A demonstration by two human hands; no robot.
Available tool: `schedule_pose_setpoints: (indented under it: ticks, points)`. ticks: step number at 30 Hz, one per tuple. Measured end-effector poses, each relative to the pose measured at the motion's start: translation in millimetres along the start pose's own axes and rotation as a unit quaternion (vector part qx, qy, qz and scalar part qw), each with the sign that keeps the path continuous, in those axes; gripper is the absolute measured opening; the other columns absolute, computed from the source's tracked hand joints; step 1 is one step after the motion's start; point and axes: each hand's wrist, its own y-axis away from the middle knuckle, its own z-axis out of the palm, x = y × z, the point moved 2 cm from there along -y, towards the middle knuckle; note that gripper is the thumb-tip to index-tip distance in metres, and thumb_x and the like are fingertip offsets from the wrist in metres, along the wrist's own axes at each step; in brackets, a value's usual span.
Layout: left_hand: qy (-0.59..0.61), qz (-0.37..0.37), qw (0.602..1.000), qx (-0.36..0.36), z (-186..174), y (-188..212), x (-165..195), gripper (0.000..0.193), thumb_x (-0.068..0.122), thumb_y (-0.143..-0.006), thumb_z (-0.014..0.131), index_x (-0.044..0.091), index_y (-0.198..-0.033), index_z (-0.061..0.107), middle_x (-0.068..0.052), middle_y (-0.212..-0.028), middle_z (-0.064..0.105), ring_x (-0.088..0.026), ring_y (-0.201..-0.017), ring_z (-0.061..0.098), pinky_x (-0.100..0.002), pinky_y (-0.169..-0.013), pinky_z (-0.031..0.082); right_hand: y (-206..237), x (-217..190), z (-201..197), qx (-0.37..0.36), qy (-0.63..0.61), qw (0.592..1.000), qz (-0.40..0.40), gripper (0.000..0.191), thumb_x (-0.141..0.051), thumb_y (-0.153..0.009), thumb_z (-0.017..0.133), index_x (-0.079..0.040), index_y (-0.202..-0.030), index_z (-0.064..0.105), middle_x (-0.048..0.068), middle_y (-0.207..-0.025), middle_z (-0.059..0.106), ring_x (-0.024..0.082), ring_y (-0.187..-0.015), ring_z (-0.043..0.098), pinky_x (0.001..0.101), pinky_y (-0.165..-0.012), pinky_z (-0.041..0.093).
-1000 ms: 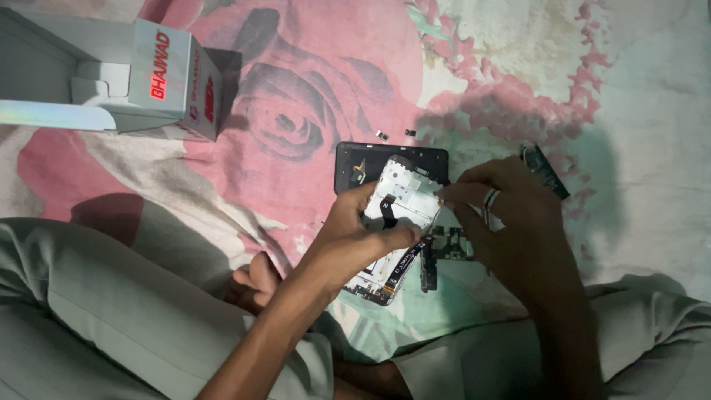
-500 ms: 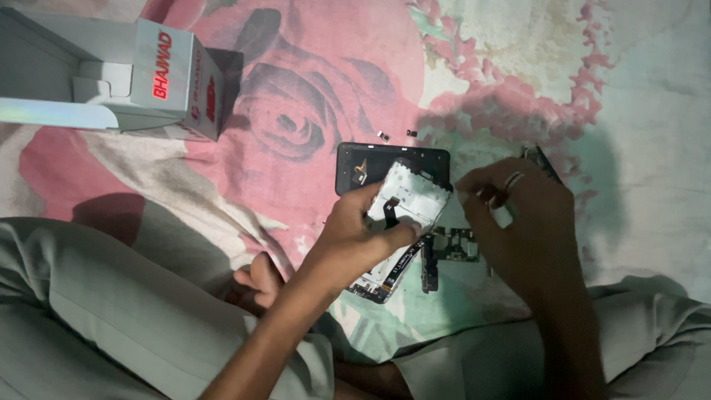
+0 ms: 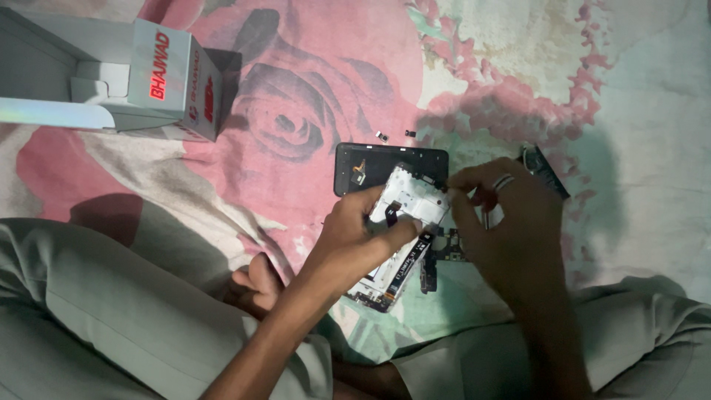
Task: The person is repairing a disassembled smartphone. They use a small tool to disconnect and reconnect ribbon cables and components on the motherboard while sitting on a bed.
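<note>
My left hand [image 3: 355, 241] grips an opened phone frame [image 3: 411, 200], white inside, with a black flex strip [image 3: 407, 263] hanging along its lower side. My right hand [image 3: 503, 222], with a ring on one finger, pinches at the frame's upper right corner; what sits between its fingertips is too small to tell. Behind the frame lies a flat black phone panel [image 3: 378, 163] on the bedsheet. A small dark circuit board [image 3: 448, 248] rests just under my right hand.
A white cardboard box [image 3: 141, 81] with red print stands at the upper left. Two tiny dark parts [image 3: 394, 135] lie above the black panel. A dark ridged tool [image 3: 544, 167] pokes out behind my right hand. My legs in pale trousers [image 3: 111, 318] fill the bottom.
My right hand has slid left and up onto the frame's upper right corner. My left hand keeps its grip, the frame barely shifted.
</note>
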Motion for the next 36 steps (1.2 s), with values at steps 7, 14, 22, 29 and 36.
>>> schedule_pose_setpoints:
  ticks: [7,14,22,29,36]
  points:
    - [-0.070,0.122,0.986,0.086,9,4,10,0.033,0.020,-0.092,0.070,0.004,-0.120,0.060,-0.012,-0.093,0.075,-0.019,-0.075,0.068,-0.033,-0.072,0.054,8,-1,4,0.018,0.013,0.999,-0.038,0.019,0.001,-0.084,0.075,-0.006,-0.102,0.072,0.010,-0.098,0.069,0.020,-0.079,0.067,0.0319,-0.071,0.054]
    - [-0.132,0.250,0.956,0.083,16,12,6,0.040,0.019,-0.102,0.062,0.002,-0.135,0.049,-0.022,-0.123,0.063,-0.035,-0.100,0.065,-0.040,-0.086,0.050,17,3,7,0.023,0.006,0.999,-0.041,0.018,0.002,-0.083,0.074,-0.005,-0.099,0.070,0.010,-0.094,0.067,0.020,-0.079,0.066,0.0319,-0.072,0.052]
    - [-0.109,0.256,0.959,0.052,6,8,-17,0.020,0.020,-0.106,0.056,0.006,-0.119,0.062,-0.016,-0.111,0.064,-0.037,-0.107,0.067,-0.041,-0.087,0.053,19,12,31,-0.005,-0.040,0.998,-0.048,0.018,0.003,-0.080,0.071,-0.003,-0.096,0.067,0.011,-0.100,0.065,0.022,-0.084,0.065,0.0314,-0.073,0.051]
    - [-0.105,0.254,0.960,0.048,1,6,-24,0.021,0.022,-0.105,0.059,0.006,-0.117,0.063,-0.016,-0.110,0.064,-0.036,-0.107,0.066,-0.041,-0.088,0.052,22,12,40,-0.018,-0.024,0.999,-0.043,0.016,0.003,-0.080,0.070,-0.004,-0.094,0.068,0.012,-0.099,0.063,0.023,-0.081,0.062,0.0332,-0.073,0.050]
    - [-0.096,0.274,0.956,0.048,7,-7,-28,0.020,0.021,-0.105,0.058,0.005,-0.117,0.063,-0.015,-0.110,0.065,-0.035,-0.109,0.067,-0.040,-0.091,0.052,20,21,40,-0.015,-0.017,0.998,-0.051,0.016,0.003,-0.080,0.070,-0.003,-0.095,0.067,0.012,-0.099,0.062,0.024,-0.083,0.061,0.0345,-0.074,0.048]
